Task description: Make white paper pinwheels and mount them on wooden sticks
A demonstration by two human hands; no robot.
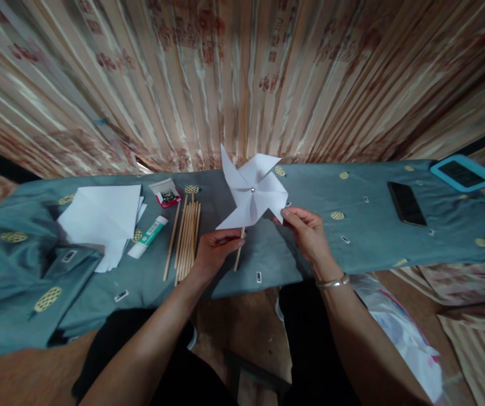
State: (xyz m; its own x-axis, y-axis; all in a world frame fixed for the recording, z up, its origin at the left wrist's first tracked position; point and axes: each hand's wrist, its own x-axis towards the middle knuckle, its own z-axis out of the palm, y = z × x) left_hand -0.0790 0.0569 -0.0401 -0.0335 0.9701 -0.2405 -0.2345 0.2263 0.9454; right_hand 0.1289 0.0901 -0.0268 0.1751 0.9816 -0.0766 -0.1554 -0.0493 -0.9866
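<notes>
A white paper pinwheel [263, 181] faces me above the table, with a shiny silver pin at its centre. Its wooden stick [238, 256] is pinched between the thumb and fingers of my left hand [216, 249], just below the paper. My right hand [305, 228] is closed on the tip of the pinwheel's lower right blade. To the left of my left hand lie several loose wooden sticks [188, 237], side by side. Near them are a green and white glue stick [148, 237] and a small open red and white box [166, 194] of metal pins.
A stack of white paper sheets [102, 211] lies on the left of the cloth-covered table [365, 225]. On the right are a black phone [406, 203] and a blue-framed device [463, 172]. Pleated curtains [242, 79] hang behind. A plastic bag [398, 321] sits below the front edge.
</notes>
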